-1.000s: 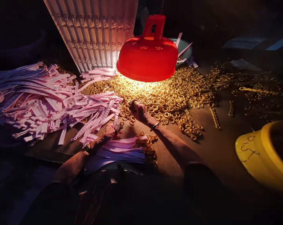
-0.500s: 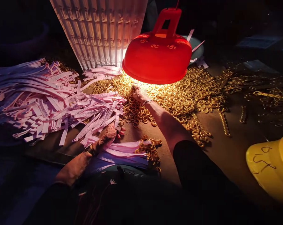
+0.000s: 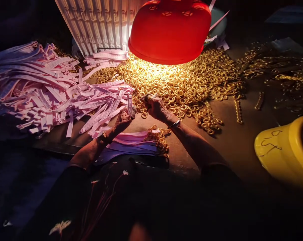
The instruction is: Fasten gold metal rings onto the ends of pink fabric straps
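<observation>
Dim desk (image 3: 227, 144): toward its near edge, the left hand (image 3: 124, 117) pinches a pink strap (image 3: 129, 102), presumably keeping its end clear; the right hand (image 3: 157, 109) reaches gold rings (image 3: 206, 73), grip unclear.

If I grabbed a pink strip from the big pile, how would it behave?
Probably bendy: several pink strips curve where they lie. Likely light, since they look thin and narrow. It may drag neighbours along, as many lie crossed over one another.

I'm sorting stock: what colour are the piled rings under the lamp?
The rings are gold-coloured; they show best in the head view, beneath the red lamp.
</observation>
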`<state>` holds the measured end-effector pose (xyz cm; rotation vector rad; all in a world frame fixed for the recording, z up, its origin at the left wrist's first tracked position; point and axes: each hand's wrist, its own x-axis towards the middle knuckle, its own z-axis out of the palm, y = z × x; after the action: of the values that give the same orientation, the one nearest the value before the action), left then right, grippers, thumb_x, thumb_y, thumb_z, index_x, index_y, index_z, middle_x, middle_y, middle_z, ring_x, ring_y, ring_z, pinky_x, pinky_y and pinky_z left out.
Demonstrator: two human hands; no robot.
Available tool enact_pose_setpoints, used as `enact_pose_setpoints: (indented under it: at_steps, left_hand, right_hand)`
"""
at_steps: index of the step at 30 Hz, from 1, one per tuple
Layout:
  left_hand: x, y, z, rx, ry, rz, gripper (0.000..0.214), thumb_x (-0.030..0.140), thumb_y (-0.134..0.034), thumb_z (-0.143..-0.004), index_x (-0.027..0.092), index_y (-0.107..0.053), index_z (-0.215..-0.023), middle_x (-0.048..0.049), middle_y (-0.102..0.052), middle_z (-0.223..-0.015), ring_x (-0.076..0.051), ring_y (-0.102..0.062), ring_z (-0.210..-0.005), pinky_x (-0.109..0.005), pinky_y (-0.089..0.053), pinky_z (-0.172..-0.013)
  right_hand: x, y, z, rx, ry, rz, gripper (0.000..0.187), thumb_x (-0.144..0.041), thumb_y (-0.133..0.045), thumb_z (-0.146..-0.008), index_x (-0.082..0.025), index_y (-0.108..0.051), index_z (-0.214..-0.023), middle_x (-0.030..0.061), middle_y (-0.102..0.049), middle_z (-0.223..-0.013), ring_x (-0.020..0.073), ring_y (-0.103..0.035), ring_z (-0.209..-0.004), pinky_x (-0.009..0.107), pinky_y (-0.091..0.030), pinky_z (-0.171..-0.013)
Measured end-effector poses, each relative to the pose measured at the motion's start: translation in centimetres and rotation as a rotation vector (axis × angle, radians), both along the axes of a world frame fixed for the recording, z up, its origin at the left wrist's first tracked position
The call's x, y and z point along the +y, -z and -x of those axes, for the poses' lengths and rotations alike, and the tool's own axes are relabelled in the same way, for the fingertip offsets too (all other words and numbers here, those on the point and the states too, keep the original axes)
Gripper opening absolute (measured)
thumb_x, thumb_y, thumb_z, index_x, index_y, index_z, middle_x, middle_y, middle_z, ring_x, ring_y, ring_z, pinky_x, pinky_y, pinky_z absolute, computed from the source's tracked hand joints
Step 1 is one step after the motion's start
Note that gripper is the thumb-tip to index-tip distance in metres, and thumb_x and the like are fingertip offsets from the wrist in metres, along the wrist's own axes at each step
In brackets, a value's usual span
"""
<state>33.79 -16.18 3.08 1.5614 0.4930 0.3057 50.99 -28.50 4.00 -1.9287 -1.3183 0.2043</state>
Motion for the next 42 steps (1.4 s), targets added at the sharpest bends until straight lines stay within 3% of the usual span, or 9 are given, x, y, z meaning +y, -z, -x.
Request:
enact_pose_setpoints:
  at_steps: [3, 8, 14, 19, 24, 31, 36, 39, 42]
  left_hand:
    - [-0.6, -0.3, -0.3, -0.004, -0.034, -0.077, 0.032, 0.040, -0.073, -0.087, 0.021, -0.053, -0.071, 0.0002, -0.048, -0.062, -0.012, -0.041, -0.059, -0.028, -0.038, -0.055]
    - [-1.0, -0.1, -0.4, 0.003, 0.113, -0.022, 0.043, 0.044, -0.074, -0.085, 0.019, -0.052, -0.058, 0.0013, -0.047, -0.054, -0.008, -0.037, -0.052, -0.025, -0.034, -0.051]
    - [-1.2, -0.4, 0.4, 0.113, 0.143, 0.077, 0.038, 0.049, -0.076, -0.082, 0.018, -0.059, -0.067, 0.0008, -0.057, -0.056, -0.007, -0.039, -0.045, -0.023, -0.029, -0.045]
    - [-1.7, -0.9, -0.5, 0.032, 0.020, -0.065, 0.040, 0.034, -0.073, -0.084, 0.019, -0.048, -0.056, 0.0007, -0.050, -0.056, -0.010, -0.040, -0.056, -0.025, -0.034, -0.055]
    - [-1.9, -0.5, -1.4, 0.081, -0.032, -0.171, 0.028, 0.012, -0.063, -0.081, 0.020, -0.047, -0.060, 0.0017, -0.050, -0.058, -0.011, -0.041, -0.059, -0.028, -0.036, -0.060]
    - [-1.3, 0.0, -1.5, 0.104, 0.094, -0.056, 0.031, 0.017, -0.062, -0.085, 0.021, -0.045, -0.059, 0.0032, -0.042, -0.059, -0.011, -0.034, -0.058, -0.027, -0.033, -0.056]
    - [-0.9, 0.4, -1.6, 0.169, 0.088, 0.218, 0.038, 0.032, -0.070, -0.085, 0.022, -0.042, -0.061, 0.0045, -0.036, -0.055, -0.008, -0.025, -0.051, -0.027, -0.021, -0.048]
    - [-0.8, 0.8, -1.3, 0.209, 0.103, 0.327, 0.040, 0.040, -0.070, -0.083, 0.022, -0.041, -0.063, 0.0062, -0.034, -0.052, -0.006, -0.023, -0.045, -0.025, -0.019, -0.045]
    - [-0.7, 0.9, -0.9, 0.281, 0.117, 0.448, 0.043, 0.045, -0.072, -0.080, 0.022, -0.040, -0.063, 0.0067, -0.034, -0.048, -0.005, -0.023, -0.041, -0.023, -0.017, -0.044]
  right_hand:
    - [-1.5, 0.0, 2.2, -0.102, -0.018, 0.083, 0.011, -0.011, -0.055, -0.083, -0.018, -0.063, -0.086, 0.0058, -0.060, -0.077, 0.0146, -0.044, -0.069, 0.030, -0.041, -0.071]
    - [-2.3, 0.2, 3.6, -0.033, -0.038, 0.141, 0.014, -0.009, -0.057, -0.076, -0.017, -0.064, -0.087, 0.0035, -0.057, -0.073, 0.0137, -0.046, -0.066, 0.029, -0.040, -0.066]
    - [-2.2, 0.0, 3.6, 0.509, -0.061, -0.126, 0.027, -0.037, -0.069, -0.079, -0.019, -0.064, -0.099, 0.0052, -0.064, -0.088, 0.0164, -0.059, -0.081, 0.029, -0.052, -0.069]
    - [-1.9, -0.4, 4.5, 0.625, 0.099, -0.280, 0.044, -0.060, -0.074, -0.078, -0.023, -0.064, -0.100, 0.0043, -0.064, -0.086, 0.0168, -0.058, -0.079, 0.031, -0.052, -0.067]
    - [-2.3, 0.1, 5.2, 0.656, 0.077, -0.136, 0.048, -0.069, -0.070, -0.083, -0.023, -0.056, -0.086, -0.0001, -0.058, -0.071, 0.0118, -0.050, -0.059, 0.025, -0.045, -0.052]
    - [-2.2, 1.6, 5.1, 0.571, 0.095, -0.093, 0.043, -0.061, -0.063, -0.089, -0.023, -0.050, -0.075, -0.0022, -0.051, -0.060, 0.0120, -0.046, -0.051, 0.026, -0.040, -0.049]
    - [-2.0, 3.3, 4.7, 0.090, 0.217, -0.153, 0.033, -0.048, -0.060, -0.093, -0.023, -0.050, -0.073, 0.0061, -0.060, -0.068, 0.0178, -0.052, -0.063, 0.033, -0.043, -0.064]
    - [-2.3, 4.0, 4.7, -0.140, 0.098, -0.084, 0.027, -0.039, -0.058, -0.094, -0.021, -0.055, -0.074, 0.0088, -0.061, -0.070, 0.0191, -0.052, -0.066, 0.034, -0.043, -0.068]
    - [-2.6, 4.2, 4.9, -0.199, -0.045, -0.045, 0.027, -0.036, -0.054, -0.097, -0.020, -0.060, -0.076, 0.0100, -0.063, -0.073, 0.0190, -0.053, -0.069, 0.033, -0.044, -0.069]
